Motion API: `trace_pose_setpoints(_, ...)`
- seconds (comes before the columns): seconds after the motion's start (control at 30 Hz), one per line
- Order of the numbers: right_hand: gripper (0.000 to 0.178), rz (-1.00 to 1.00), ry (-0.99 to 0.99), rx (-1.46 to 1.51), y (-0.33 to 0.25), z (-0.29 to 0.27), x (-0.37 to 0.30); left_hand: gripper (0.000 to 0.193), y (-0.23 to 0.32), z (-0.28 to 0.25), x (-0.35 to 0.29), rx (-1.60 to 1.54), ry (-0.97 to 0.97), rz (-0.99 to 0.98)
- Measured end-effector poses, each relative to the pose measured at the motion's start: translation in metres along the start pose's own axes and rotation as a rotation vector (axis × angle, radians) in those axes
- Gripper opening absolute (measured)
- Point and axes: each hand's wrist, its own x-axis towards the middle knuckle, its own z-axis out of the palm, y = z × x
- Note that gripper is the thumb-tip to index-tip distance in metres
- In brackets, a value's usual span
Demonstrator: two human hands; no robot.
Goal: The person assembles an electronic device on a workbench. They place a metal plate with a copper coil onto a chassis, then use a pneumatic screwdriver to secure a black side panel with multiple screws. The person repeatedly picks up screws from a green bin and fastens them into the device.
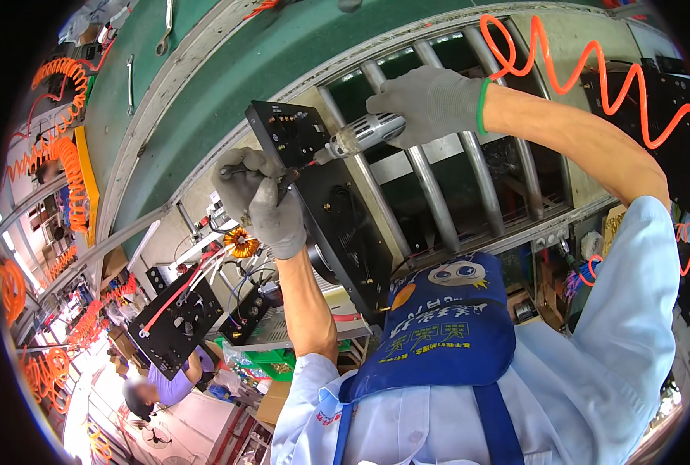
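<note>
My right hand (434,105), in a grey glove with a green cuff, is wrapped around a silver power screwdriver (367,133). The tool lies nearly level, its tip pointing left toward my left hand (261,201). That hand, also gloved in grey, has its fingers curled at the edge of a long black panel (345,217). A small dark piece (289,178) shows by its fingertips, close to the tip; its kind is unclear. Small brass-coloured fittings dot the panel, which stands tilted at the left end of the metal rollers (430,182).
A coiled orange hose (605,77) stretches above my right arm. Wrenches (130,85) lie on the green surface at the upper left. A copper-wound coil (240,242) and loose wires sit below my left hand. Another black panel (176,322) and a person in purple (173,387) are at the lower left.
</note>
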Motion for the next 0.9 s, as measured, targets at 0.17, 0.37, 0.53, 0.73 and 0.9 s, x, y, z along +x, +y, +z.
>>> trace_pose_setpoints(0.17,0.051,-0.008,0.019,-0.018,-0.0004,0.0011,-0.0004,0.050,-0.0015,-0.0052,0.0008,-0.027,-0.023,0.008)
trace_pose_setpoints(0.37,0.051,0.001,-0.002,-0.034,0.0000,-0.0014,0.0005,0.049,-0.0012,-0.0016,0.0015,-0.086,-0.016,0.002)
trace_pose_setpoints(0.53,0.051,-0.021,0.042,-0.011,0.0027,0.0040,-0.0003,0.049,-0.0021,-0.0016,0.0034,-0.070,-0.009,0.026)
trace_pose_setpoints(0.73,0.048,-0.008,0.001,-0.022,-0.0002,-0.0007,0.0008,0.051,-0.0010,-0.0025,0.0032,-0.073,-0.005,0.009)
trace_pose_setpoints(0.9,0.049,-0.008,0.002,-0.010,0.0016,0.0005,0.0011,0.051,-0.0020,-0.0034,0.0029,-0.068,-0.015,0.020)
